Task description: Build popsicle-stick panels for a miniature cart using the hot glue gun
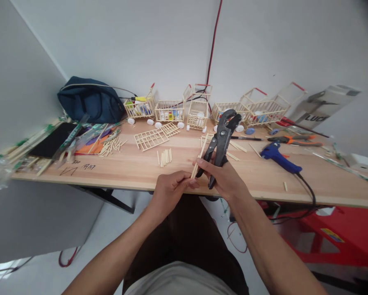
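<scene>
My left hand [167, 191] pinches the lower end of a pair of thin wooden sticks [201, 154], slanted up and away over the table's front edge. In my right hand [223, 177] are the handles of a black ratchet pipe cutter [223, 133], its curved jaws pointing up. The right thumb and fingertips also touch the sticks, left of the cutter. The jaws are apart from the sticks. On the tabletop to the left lie a row of short cut sticks [166, 158] and a glued stick lattice [151, 139].
Several small stick-built shopping carts [170, 111] line the wall. A blue glue gun [280, 158] and orange-handled pliers [294, 140] lie at right. A blue bag [92, 100], a pile of stick pieces [110, 146] and wrapped sticks [27, 141] are left. A red stool [350, 233] stands below.
</scene>
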`<state>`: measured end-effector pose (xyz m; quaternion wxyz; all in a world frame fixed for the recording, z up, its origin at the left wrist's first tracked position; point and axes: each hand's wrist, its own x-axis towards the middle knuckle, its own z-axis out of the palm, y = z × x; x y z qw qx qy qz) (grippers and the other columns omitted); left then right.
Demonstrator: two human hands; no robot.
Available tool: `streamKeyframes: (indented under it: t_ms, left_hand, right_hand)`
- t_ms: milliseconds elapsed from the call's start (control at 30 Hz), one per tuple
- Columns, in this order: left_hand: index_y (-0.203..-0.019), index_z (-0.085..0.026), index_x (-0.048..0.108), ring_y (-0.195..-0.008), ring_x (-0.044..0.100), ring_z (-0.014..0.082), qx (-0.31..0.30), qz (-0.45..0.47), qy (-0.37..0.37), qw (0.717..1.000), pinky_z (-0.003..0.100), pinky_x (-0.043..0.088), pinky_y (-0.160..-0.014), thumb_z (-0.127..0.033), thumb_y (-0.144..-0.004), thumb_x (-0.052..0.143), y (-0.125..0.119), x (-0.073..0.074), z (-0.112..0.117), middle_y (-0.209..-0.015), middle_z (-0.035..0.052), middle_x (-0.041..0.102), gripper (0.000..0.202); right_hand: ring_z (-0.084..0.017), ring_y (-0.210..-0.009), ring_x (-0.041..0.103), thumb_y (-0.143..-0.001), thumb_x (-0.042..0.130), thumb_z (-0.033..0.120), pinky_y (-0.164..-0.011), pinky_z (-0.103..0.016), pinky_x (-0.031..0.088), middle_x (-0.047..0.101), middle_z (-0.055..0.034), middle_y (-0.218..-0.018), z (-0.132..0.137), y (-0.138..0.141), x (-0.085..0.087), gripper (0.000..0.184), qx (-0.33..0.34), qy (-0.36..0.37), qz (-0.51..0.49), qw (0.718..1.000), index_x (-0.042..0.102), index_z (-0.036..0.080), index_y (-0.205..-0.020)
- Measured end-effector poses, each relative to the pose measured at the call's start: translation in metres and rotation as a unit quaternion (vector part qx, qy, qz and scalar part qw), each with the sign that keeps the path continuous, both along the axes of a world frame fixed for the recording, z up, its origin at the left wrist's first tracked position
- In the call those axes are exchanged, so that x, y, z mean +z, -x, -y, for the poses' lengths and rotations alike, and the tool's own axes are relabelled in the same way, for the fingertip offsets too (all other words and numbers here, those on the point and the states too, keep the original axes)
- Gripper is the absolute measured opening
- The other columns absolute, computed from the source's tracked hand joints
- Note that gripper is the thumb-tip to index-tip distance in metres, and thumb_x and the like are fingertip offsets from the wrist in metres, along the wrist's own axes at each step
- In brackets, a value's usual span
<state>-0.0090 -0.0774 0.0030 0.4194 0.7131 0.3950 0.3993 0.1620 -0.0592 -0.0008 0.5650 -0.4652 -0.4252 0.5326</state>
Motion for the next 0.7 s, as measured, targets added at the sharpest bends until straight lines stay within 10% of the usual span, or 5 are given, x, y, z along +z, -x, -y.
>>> streamKeyframes:
  t_ms: [233, 500, 700]
  left_hand:
    - [-0.078, -0.019, 0.075, -0.075, 0.07, 0.014, -0.003, 0.009, 0.003, 1.0, 0.02, 0.052, -0.074, -0.027, -0.089, 0.06, 0.002, 0.002, 0.001, -0.077, -0.0006, 0.075, 0.02]
    - [-0.088, -0.013, 0.072, -0.082, 0.073, 0.0206, -0.131, 0.115, 0.194, 0.965, 0.032, 0.057, -0.083, -0.05, -0.09, 0.057, 0.012, 0.0, -0.007, -0.084, 0.0083, 0.077, 0.04]
    - [-0.088, -0.014, 0.071, -0.082, 0.073, 0.0206, -0.071, 0.128, 0.246, 0.958, 0.03, 0.057, -0.08, -0.057, -0.078, 0.068, 0.009, 0.002, -0.013, -0.086, 0.0066, 0.076, 0.044]
  right_hand:
    - [-0.011, -0.067, 0.052, -0.066, 0.08, 0.041, -0.066, -0.026, 0.041, 0.059, 0.0039, -0.071, 0.001, 0.0, 0.004, 0.033, 0.014, 0.009, 0.028, 0.999, 0.061, 0.018, -0.079]
    - [-0.012, -0.068, 0.052, -0.064, 0.081, 0.043, -0.066, -0.028, 0.042, 0.058, 0.0034, -0.073, 0.001, 0.0, 0.008, 0.037, 0.034, 0.005, 0.047, 0.998, 0.06, 0.017, -0.079]
    - [-0.013, -0.065, 0.054, -0.066, 0.078, 0.044, -0.064, -0.028, 0.043, 0.059, 0.0036, -0.067, 0.002, 0.003, 0.009, 0.033, 0.053, -0.008, 0.099, 0.994, 0.057, 0.019, -0.075]
